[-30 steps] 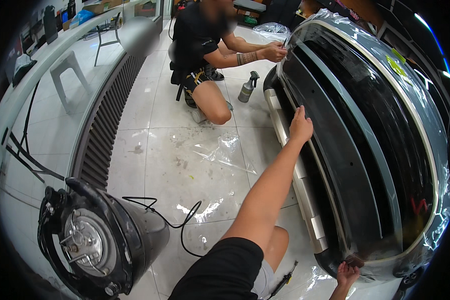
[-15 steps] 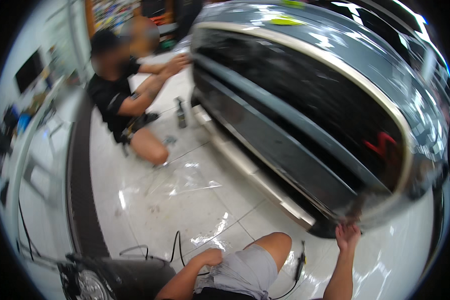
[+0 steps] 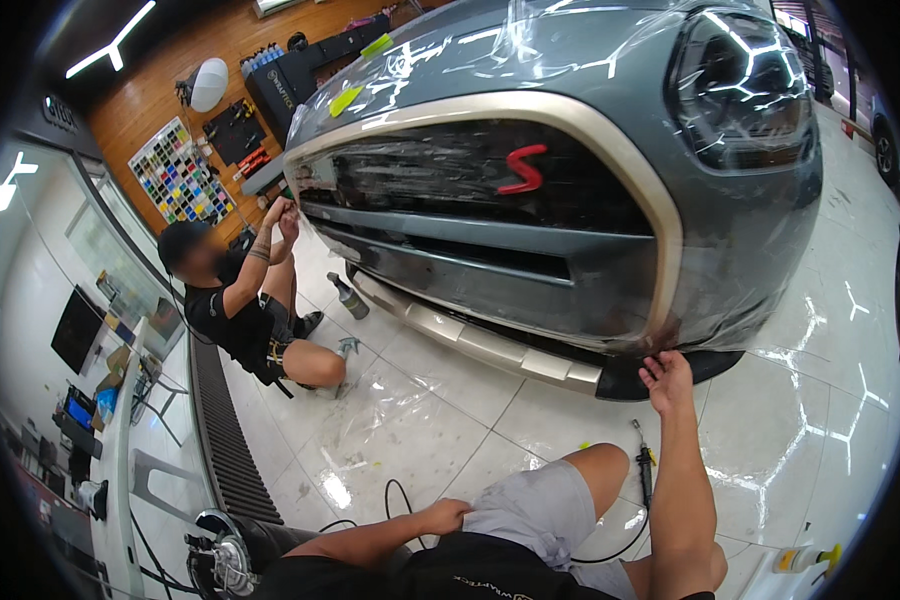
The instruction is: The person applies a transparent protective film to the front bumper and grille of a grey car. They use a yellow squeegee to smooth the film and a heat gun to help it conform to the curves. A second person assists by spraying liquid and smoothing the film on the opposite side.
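My right hand [image 3: 668, 382] is raised to the lower corner of the car's front bumper [image 3: 610, 325], palm up, fingers apart and slightly bent. Its fingertips are at the edge of a clear film [image 3: 715, 325] that wraps the bumper; whether they touch it I cannot tell. Wrinkled film also covers the bonnet and headlight [image 3: 740, 90]. A beige trim frames the dark grille [image 3: 420, 165], which bears a red emblem [image 3: 523, 170]. My left hand [image 3: 446, 516] is closed at my thigh, bunching the cloth of my grey shorts [image 3: 540, 510].
A co-worker [image 3: 235, 300] crouches at the grille's far end, both hands raised to it. A spray bottle [image 3: 348, 297] stands nearby. A hose with a wand [image 3: 646, 470] lies by my knee, and a metal tank [image 3: 225, 560] stands at my left. Glossy tiles [image 3: 440, 410] form the floor.
My view has lifted and levelled, showing more of the car and the back wall. My right hand remains by the bumper corner, its fingers more spread. My left hand stays at my thigh.
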Available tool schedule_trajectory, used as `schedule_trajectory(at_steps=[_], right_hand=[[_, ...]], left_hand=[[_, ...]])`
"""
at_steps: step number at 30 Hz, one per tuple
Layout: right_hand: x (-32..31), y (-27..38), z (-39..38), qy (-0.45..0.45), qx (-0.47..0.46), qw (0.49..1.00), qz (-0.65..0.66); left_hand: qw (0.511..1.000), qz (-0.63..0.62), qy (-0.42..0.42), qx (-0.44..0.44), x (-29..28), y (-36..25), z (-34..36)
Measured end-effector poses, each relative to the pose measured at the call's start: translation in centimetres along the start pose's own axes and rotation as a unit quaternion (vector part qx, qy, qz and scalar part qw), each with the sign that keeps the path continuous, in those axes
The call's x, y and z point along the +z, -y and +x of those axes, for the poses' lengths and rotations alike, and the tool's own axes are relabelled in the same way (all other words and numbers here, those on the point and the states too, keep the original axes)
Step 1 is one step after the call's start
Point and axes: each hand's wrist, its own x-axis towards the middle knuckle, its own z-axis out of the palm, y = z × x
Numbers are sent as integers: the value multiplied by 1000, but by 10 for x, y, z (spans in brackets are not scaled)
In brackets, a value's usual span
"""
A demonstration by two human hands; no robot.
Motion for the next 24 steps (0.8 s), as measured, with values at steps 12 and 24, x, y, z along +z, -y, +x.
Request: schedule_trajectory(at_steps=[12,24], right_hand=[[-8,21,4,36,47,998,5],[-13,23,9,98,97,991,-2]], left_hand=[[984,139,-110,-22,40,-114,18],[937,246,-249,12,101,-144,26]])
